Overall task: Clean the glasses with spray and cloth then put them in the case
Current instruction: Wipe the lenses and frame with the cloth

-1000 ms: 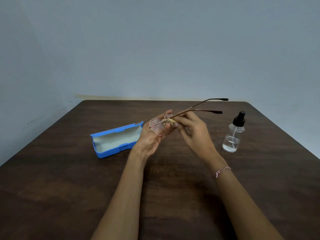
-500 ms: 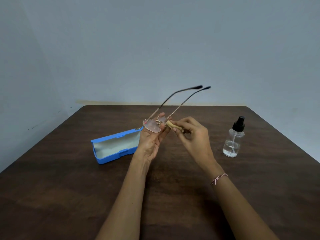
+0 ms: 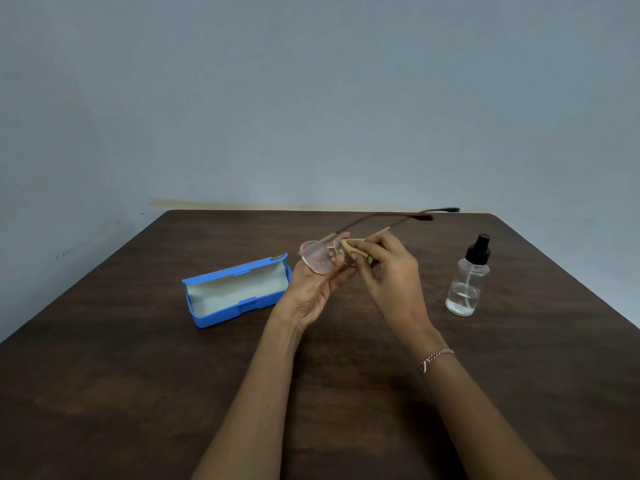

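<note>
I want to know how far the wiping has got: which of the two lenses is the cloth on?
The lens nearer the right hand: the beige cloth presses on it. The other lens, held by the left hand, is bare.

Left hand [image 3: 313,289] holds glasses [image 3: 320,259] while right hand [image 3: 388,271] presses cloth [image 3: 349,249] to a lens

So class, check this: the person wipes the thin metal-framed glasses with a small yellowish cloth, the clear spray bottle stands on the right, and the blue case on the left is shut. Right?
Not quite. The head view shows the blue plastic glasses case lying open, its pale lining visible. The rest holds: the right hand rubs the small yellowish cloth on the thin metal-framed glasses held by the left hand, and the clear spray bottle stands right.
</note>
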